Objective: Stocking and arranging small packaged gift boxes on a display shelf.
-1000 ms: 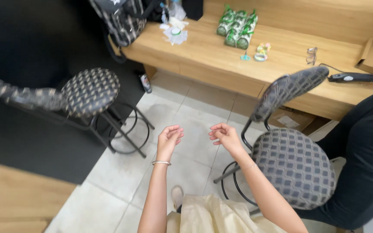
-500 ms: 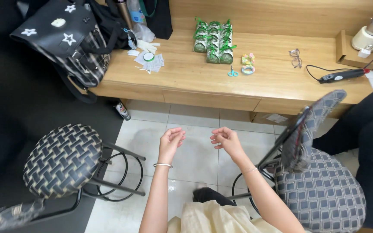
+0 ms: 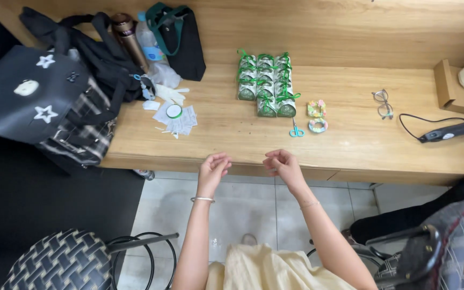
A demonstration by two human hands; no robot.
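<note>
My left hand (image 3: 212,167) and right hand (image 3: 281,164), both loosely curled and empty, risk toppling ribboned boxes (image 3: 265,86) when reaching.

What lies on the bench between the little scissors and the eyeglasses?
In the head view, two small colourful rings lie between the scissors and eyeglasses.

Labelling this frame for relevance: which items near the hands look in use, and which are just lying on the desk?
In use or nearest the hands:
left hand and right hand, both loosely curled, holding nothing visible
small scissors
green-ribboned boxes
tape rolls

Lying about:
glasses
glue gun
black bags
flask
paper scraps
</note>
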